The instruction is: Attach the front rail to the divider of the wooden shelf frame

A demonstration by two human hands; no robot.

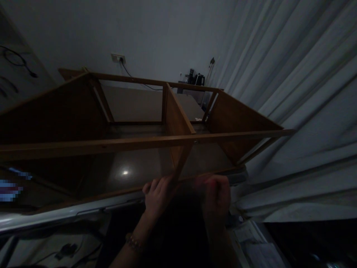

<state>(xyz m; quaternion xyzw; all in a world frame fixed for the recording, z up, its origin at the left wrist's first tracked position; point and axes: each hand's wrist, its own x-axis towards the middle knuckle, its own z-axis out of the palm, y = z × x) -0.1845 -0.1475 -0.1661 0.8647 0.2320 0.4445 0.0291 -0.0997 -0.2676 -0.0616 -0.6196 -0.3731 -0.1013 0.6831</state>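
1. Left hand (157, 195) sits low in the middle of the frame, with its fingers (153, 185) bent and close together. Their tips touch the near bottom rail of the wooden frame (139, 142), just where the divider (175, 115) comes down. The dim light hides whether they grip the rail or only press on it.
2. Right hand (216, 195) is just beside it, to the right, at the same rail. It is blurred and looks curled. I cannot tell whether it holds anything.
3. On the left wrist, nearer the bottom edge, is a bead bracelet (133, 242).
4. From the hands the frame spreads across the middle of the picture. It lies open on a glossy table (134, 167), with a long rail across its front, and the divider splits it into two bays.
5. A bright spot of light shows on the table inside the left bay.
6. At lower right, past the table edge, lie pale papers (251, 242).
7. A curtain (292, 74) fills the right side.
8. At upper centre, on the wall, is a socket (118, 58) with a cable running down from it.
9. A dark kettle (199, 79) stands beyond the frame's far rail.
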